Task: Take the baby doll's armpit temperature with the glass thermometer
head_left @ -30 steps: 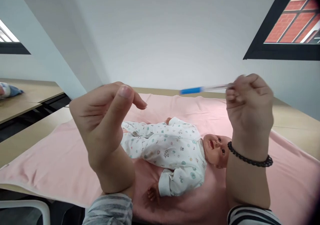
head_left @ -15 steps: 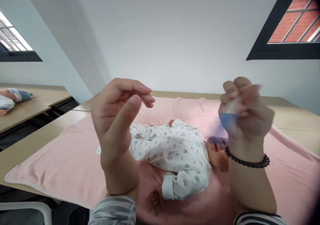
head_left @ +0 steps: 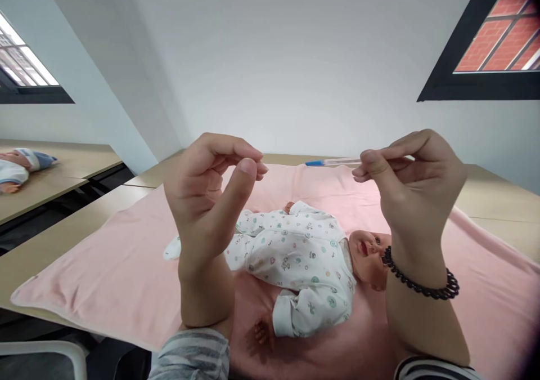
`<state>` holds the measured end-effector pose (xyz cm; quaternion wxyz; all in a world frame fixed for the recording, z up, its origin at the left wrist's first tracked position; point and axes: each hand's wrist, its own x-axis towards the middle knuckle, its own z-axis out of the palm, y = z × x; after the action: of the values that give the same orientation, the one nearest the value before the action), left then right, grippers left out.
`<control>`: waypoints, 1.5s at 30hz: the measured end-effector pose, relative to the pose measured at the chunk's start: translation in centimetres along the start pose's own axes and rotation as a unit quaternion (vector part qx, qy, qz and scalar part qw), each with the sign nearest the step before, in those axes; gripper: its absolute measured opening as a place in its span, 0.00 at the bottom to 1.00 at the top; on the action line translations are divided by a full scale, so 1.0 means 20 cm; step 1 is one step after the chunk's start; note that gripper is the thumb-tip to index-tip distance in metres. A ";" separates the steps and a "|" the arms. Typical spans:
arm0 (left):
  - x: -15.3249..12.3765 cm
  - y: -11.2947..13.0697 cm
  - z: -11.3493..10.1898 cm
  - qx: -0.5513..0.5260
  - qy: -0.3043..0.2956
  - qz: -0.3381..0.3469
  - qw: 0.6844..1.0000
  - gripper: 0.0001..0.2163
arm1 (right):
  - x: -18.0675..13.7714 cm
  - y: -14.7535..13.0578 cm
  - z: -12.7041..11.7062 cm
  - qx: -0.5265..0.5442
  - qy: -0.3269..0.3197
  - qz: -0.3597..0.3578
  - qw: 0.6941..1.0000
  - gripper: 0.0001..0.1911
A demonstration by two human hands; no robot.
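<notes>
Right grip (head_left: pixel 417 186) pinching blue-ended stick (head_left: pixel 333 162); left grip (head_left: pixel 206 200) released. Sleepsuit print (head_left: pixel 295 247) too small to read.

A white-suited baby doll (head_left: pixel 295 250) lies on the pink cloth blanket (head_left: pixel 97 273), head right (a blue-hatted doll (head_left: pixel 16 173) is on a wooden table (head_left: pixel 80 157), far left). A slim, blue-ended clear stick (head_left: pixel 333 162) points left from the right hand (head_left: pixel 415 186).

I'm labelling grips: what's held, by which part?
The right hand pinches a stick by its clear part, away from its blue tip; nothing shows in the left hand.
</notes>
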<state>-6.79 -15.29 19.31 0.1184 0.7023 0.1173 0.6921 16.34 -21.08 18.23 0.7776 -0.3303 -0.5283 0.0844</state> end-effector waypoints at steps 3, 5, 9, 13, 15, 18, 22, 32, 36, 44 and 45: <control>0.00 0.02 0.01 -0.016 0.003 0.007 1.000 0.01 | -0.01 0.01 0.02 0.084 -0.059 0.054 0.993 0.11; 0.01 0.03 0.01 -0.013 0.004 0.004 1.000 0.02 | -0.01 0.01 0.02 0.076 -0.041 0.056 0.995 0.12; 0.01 0.01 0.00 -0.004 0.008 0.011 1.000 0.02 | 0.00 0.00 0.00 -0.016 0.042 0.026 0.999 0.11; 0.00 0.00 0.00 0.000 0.004 0.020 1.000 0.01 | 0.03 0.01 -0.02 0.102 0.006 0.080 0.991 0.13; 0.00 0.00 0.01 -0.002 -0.003 0.018 1.000 0.01 | 0.03 0.03 0.00 0.060 0.086 0.002 0.994 0.11; 0.00 0.00 0.02 -0.013 -0.010 0.016 1.000 0.03 | 0.01 0.04 0.04 0.002 0.127 -0.042 0.991 0.11; 0.01 -0.03 0.03 0.031 -0.054 0.024 0.998 0.10 | -0.02 0.05 0.07 0.033 0.103 -0.002 0.994 0.11; 0.00 -0.07 0.07 0.092 -0.055 0.016 0.994 0.03 | -0.05 0.05 0.12 0.123 0.113 0.062 0.984 0.09; 0.00 -0.08 0.09 0.093 -0.040 0.025 0.995 0.02 | -0.06 0.04 0.13 0.149 0.126 0.078 0.978 0.08; -0.02 -0.13 0.15 0.156 0.012 0.066 0.985 0.03 | -0.06 0.07 0.15 0.149 0.166 0.048 0.974 0.11; -0.02 -0.14 0.17 0.159 0.019 0.075 0.984 0.03 | -0.06 0.08 0.15 0.147 0.178 0.039 0.972 0.11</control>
<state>-3.44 -12.89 17.96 -0.0492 0.7055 0.1753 0.6849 13.46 -19.16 17.14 0.8951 -0.2429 -0.3500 0.1314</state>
